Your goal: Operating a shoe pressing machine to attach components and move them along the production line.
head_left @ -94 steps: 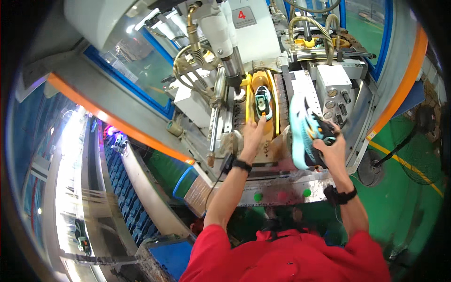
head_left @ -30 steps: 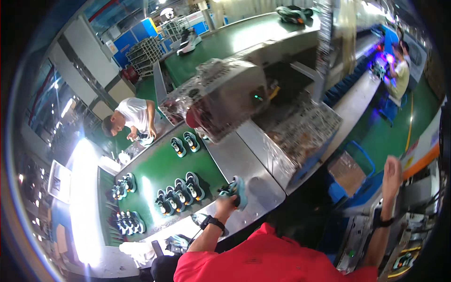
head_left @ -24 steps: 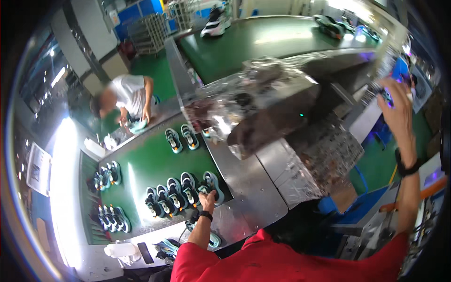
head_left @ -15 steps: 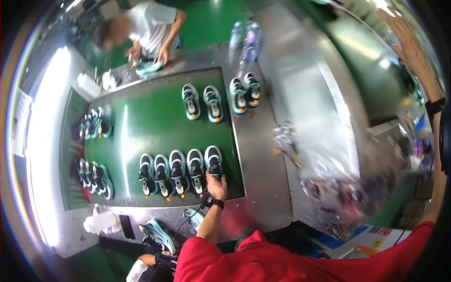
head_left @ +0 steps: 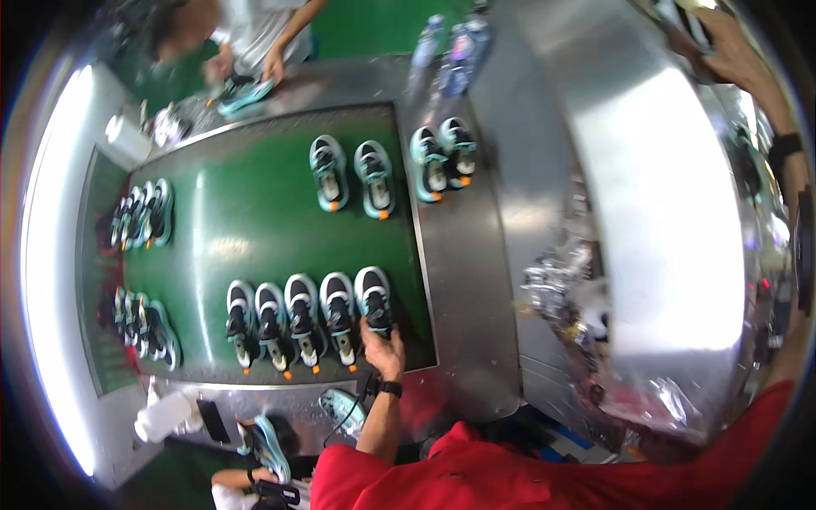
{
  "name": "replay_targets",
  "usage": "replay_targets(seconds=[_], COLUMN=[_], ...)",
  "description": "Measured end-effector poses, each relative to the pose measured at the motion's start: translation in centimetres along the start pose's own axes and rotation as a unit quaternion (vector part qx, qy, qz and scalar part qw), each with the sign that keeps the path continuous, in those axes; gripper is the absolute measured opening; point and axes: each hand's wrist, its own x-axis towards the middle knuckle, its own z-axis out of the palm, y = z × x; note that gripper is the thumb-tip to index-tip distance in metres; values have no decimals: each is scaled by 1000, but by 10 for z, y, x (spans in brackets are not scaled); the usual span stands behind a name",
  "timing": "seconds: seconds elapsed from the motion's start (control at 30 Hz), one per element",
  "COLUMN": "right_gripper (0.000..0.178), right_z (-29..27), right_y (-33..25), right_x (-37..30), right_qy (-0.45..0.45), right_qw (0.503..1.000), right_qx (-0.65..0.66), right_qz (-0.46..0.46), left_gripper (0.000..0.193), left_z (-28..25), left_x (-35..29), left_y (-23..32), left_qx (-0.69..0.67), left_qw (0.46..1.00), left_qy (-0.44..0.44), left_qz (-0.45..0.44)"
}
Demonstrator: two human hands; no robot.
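Observation:
My left hand (head_left: pixel 384 353) is closed around the heel end of a black, white and mint sneaker (head_left: pixel 372 293). That sneaker is the rightmost in a row of several on the green belt, its toe pointing away from me. Close beside it on the left stands a matching sneaker (head_left: pixel 337 306). My right hand (head_left: pixel 735 51) is stretched far out to the upper right, fingers bent against something dark with a pale edge that I cannot make out.
Further up the belt (head_left: pixel 255 229) stand two sneakers (head_left: pixel 351 178), with another pair (head_left: pixel 443 160) on the metal edge. More sneakers (head_left: pixel 144 212) sit at the left. Co-workers' hands (head_left: pixel 274 64) handle a shoe across the belt. Bottles (head_left: pixel 463 55) and crumpled wrapping (head_left: pixel 557 276) lie around.
My right hand has gone from stretched fingers to bent ones at a dark thing. My left hand stays on the same sneaker. The view has shifted, so the right-hand metal surface shows larger.

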Motion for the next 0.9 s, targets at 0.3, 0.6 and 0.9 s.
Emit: replay_targets(seconds=[0.3, 0.6, 0.9], right_gripper=[35, 40, 43], right_z=[-48, -47, 2], right_y=[37, 38, -89], right_x=[-225, -572, -810], right_qy=[150, 300, 169], right_qw=[966, 837, 638], right_qx=[153, 367, 467], right_qz=[143, 274, 589], left_gripper=[85, 53, 71], left_z=[-34, -114, -106], left_x=[4, -211, -459], left_y=[-18, 289, 383], left_qx=[-35, -310, -392], left_qw=[980, 589, 299], left_qy=[-160, -738, -842], left_qz=[110, 111, 218])
